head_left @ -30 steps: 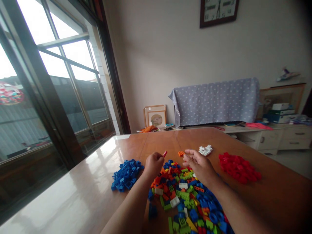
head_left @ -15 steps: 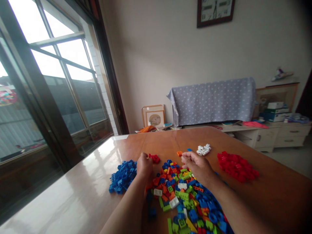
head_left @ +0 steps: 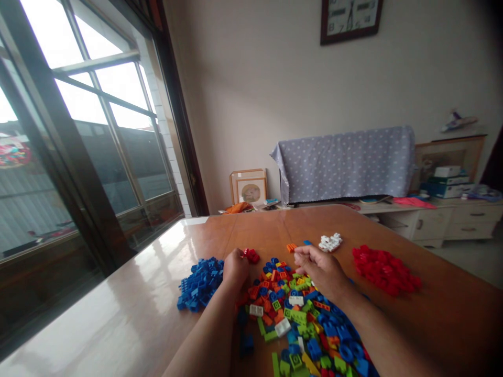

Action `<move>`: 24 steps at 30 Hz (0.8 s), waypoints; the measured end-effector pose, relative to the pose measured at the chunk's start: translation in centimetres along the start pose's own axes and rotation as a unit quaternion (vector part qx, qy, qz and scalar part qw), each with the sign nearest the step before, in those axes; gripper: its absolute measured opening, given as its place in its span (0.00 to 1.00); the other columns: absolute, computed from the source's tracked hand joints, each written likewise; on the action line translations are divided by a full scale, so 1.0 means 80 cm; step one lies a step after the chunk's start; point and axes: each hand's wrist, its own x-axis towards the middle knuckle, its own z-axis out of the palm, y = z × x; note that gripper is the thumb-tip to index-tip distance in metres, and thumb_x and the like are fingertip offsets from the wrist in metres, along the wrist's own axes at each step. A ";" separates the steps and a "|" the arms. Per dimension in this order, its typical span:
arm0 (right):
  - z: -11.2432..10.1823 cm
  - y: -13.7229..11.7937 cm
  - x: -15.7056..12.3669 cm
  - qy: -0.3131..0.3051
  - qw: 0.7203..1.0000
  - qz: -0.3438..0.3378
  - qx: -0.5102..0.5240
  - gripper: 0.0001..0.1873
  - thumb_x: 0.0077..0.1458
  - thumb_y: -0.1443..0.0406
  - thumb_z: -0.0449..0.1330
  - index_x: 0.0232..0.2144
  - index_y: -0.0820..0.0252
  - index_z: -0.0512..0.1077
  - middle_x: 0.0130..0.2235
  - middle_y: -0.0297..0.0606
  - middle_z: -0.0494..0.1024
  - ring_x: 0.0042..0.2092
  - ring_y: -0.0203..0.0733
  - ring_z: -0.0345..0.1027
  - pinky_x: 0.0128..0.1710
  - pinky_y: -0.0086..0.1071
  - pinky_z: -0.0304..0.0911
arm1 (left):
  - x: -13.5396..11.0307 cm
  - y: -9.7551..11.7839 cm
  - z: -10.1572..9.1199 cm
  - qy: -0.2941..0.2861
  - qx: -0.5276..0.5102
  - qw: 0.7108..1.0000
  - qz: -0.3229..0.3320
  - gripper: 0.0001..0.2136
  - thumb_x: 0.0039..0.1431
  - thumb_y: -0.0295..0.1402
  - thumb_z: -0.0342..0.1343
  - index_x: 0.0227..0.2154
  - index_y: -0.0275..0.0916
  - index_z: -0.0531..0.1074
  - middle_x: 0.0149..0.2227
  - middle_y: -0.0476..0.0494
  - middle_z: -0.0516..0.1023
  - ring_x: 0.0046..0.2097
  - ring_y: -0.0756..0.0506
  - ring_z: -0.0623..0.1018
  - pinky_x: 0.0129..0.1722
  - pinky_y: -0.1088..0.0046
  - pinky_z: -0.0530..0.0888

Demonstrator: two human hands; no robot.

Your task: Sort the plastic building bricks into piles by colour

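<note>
My left hand point(head_left: 236, 268) is at the right edge of a heap of blue toy bricks point(head_left: 201, 283), its fingers closed. At its fingertips is a red toy brick point(head_left: 246, 252), against a small group of red bricks point(head_left: 253, 256). My right hand point(head_left: 322, 268) hovers over the far part of a wide mixed pile of bricks point(head_left: 296, 316), thumb and fingers curled together; what they hold, if anything, is hidden. Just beyond its fingertips lie an orange brick point(head_left: 291, 247) and a small blue piece point(head_left: 307, 242).
White bricks point(head_left: 330, 242) sit in a small cluster toward the back, and a larger red heap point(head_left: 385, 269) lies to the right. All rest on a glossy brown table point(head_left: 129, 309). Behind it stands a low white cabinet point(head_left: 432, 225); glass doors point(head_left: 129, 141) are at the left.
My left hand has shifted slightly at the small red group, and a red brick now shows at its fingertips. The right hand keeps nearly the same pose. The view has moved a little.
</note>
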 end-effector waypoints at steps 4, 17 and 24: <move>0.001 -0.001 -0.001 -0.007 1.000 0.003 0.002 0.23 0.57 0.49 0.58 0.45 0.60 0.72 0.37 0.39 0.80 0.35 0.45 0.78 0.35 0.35 0.71 | -0.001 -0.001 -0.002 0.012 0.006 1.000 -0.007 0.11 0.58 0.28 0.51 0.43 0.38 0.72 0.39 0.40 0.81 0.39 0.44 0.78 0.33 0.74 0.65; -0.001 0.001 0.003 -0.003 1.000 0.016 -0.001 0.25 0.54 0.47 0.59 0.44 0.60 0.73 0.36 0.40 0.81 0.34 0.46 0.78 0.35 0.36 0.72 | -0.002 0.000 -0.004 0.008 0.030 1.000 -0.001 0.06 0.56 0.30 0.54 0.35 0.38 0.74 0.36 0.39 0.80 0.39 0.43 0.77 0.32 0.73 0.64; 0.001 -0.003 0.000 -0.001 1.000 0.017 -0.002 0.25 0.53 0.47 0.59 0.43 0.60 0.74 0.35 0.40 0.81 0.34 0.46 0.78 0.34 0.35 0.71 | -0.001 0.001 -0.002 0.005 0.030 1.000 0.002 0.06 0.57 0.28 0.52 0.33 0.37 0.75 0.35 0.39 0.80 0.37 0.43 0.77 0.32 0.72 0.65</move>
